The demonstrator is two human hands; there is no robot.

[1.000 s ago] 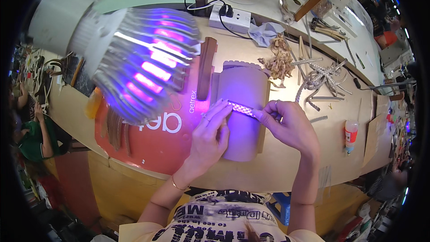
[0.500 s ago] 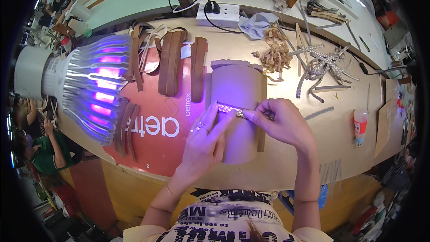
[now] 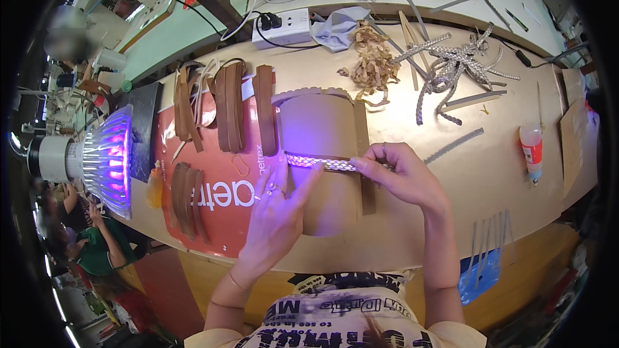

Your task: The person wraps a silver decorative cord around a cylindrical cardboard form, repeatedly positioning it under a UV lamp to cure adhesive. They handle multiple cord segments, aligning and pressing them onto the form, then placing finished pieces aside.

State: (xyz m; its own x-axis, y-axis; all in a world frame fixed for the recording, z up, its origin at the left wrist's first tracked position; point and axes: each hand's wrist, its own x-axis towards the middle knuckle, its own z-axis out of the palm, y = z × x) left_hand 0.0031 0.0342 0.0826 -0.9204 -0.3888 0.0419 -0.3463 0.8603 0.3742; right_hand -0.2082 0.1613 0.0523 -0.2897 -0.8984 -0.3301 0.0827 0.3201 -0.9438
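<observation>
Braided silvery-white flat strip lies crosswise over a smooth grey-brown curved form on the tan worktop. The left hand, fingers spread, rests fingertips on the strip; the right hand pinches its right end between thumb and fingers. To the left are a silver finned lamp (glowing violet) and a glossy red sheet bearing flat brown strips.

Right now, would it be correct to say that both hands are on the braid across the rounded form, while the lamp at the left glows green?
Not quite: the lamp at the left glows purple, not green, as the head view shows. The left hand and right hand are both on the braid across the rounded form.
</observation>
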